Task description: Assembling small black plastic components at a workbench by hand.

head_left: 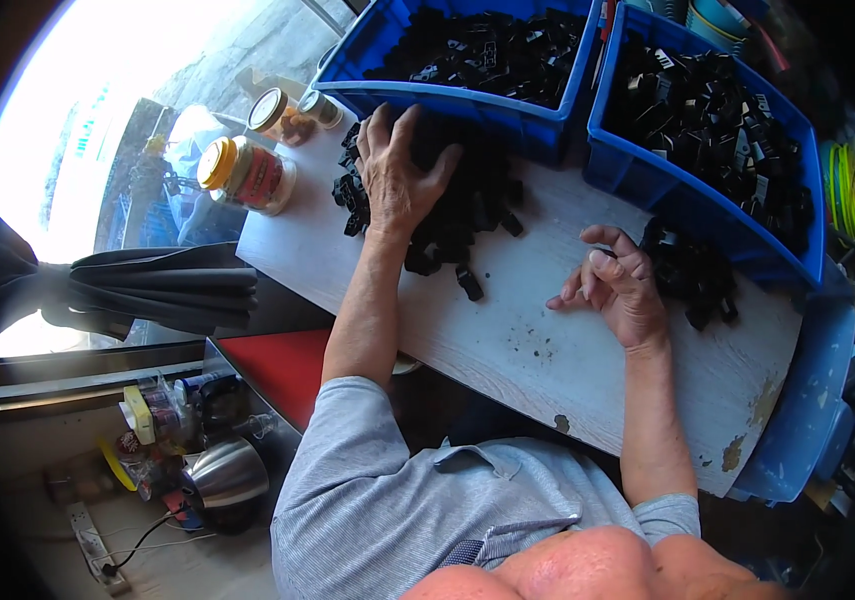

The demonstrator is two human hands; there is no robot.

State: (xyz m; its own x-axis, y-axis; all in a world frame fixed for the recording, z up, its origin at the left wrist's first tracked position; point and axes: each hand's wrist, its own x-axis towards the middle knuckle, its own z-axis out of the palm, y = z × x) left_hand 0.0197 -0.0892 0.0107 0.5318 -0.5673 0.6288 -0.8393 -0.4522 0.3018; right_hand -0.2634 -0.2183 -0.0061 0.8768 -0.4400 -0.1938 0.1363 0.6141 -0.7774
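A heap of small black plastic parts [457,215] lies on the table in front of the left blue bin. My left hand [397,178] rests on the heap's left side, fingers spread and pointing at the bin's wall; no part shows gripped in it. Over the table at the right, my right hand [617,290] is half curled, thumb bent in toward the fingers. A small dark bit shows by the thumb tip, too small to name. Just right of that hand sits a smaller pile of black parts [692,275].
Two blue bins stand at the back, the left bin [447,104] and the right bin [692,187], both full of black parts. Jars, one a yellow-lidded jar [255,178], line the table's left edge. A steel kettle [227,475] is at the lower left.
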